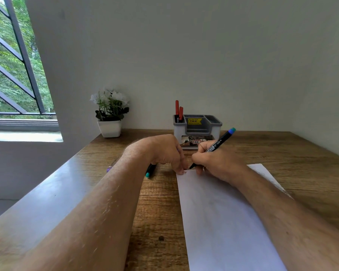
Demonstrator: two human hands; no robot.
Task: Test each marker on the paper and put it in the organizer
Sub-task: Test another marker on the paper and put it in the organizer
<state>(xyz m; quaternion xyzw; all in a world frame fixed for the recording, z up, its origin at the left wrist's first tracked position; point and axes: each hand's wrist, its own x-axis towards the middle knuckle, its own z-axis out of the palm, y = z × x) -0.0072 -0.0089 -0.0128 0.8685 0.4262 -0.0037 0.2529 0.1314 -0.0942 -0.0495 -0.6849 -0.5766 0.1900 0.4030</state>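
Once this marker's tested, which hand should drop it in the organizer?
Probably the right hand: it already grips the marker, and the organizer stands just beyond it. The left hand rests at the paper corner.

A yellow tag [194, 121] in the organizer [197, 128] reads "49.00"; a label [196, 142] below reads "42".
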